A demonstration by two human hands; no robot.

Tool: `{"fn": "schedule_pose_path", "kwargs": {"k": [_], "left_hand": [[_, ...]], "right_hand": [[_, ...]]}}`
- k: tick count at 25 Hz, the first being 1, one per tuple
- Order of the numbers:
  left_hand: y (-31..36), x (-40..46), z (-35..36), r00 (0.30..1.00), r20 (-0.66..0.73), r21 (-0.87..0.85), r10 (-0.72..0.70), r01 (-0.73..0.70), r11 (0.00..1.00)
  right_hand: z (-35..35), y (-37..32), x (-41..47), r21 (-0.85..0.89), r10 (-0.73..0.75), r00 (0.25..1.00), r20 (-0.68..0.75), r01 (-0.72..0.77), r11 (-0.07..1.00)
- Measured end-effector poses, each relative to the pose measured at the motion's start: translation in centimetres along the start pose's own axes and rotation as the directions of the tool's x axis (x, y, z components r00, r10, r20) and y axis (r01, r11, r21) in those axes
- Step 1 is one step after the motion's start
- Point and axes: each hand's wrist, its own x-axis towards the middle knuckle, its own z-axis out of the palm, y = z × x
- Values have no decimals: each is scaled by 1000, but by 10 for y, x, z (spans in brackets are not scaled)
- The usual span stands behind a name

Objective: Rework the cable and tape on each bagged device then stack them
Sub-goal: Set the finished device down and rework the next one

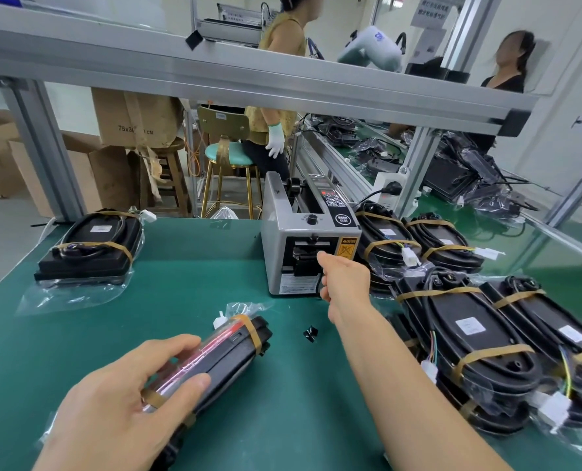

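The left hand (129,382) grips the bagged device (214,362) on edge, its long axis running away toward the tape dispenser (303,243). The right hand (342,280), fingers curled, reaches the dispenser's outlet; whether it pinches tape I cannot tell.

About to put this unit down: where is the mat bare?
Bare green mat lies between the left bagged device, the tape dispenser and the left hand. Right of the dispenser, bagged devices crowd the mat.
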Motion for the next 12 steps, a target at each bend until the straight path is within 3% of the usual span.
{"fn": "schedule_pose_path", "kwargs": {"k": [9, 12], "left_hand": [[3, 2, -2, 1000, 5, -11, -10, 10, 1000], [5, 2, -2, 1000, 5, -6, -3, 3, 1000]], "right_hand": [[9, -10, 7, 144, 213, 977, -24, -208, 968], [7, -10, 10, 35, 152, 988, 10, -152, 988]]}}
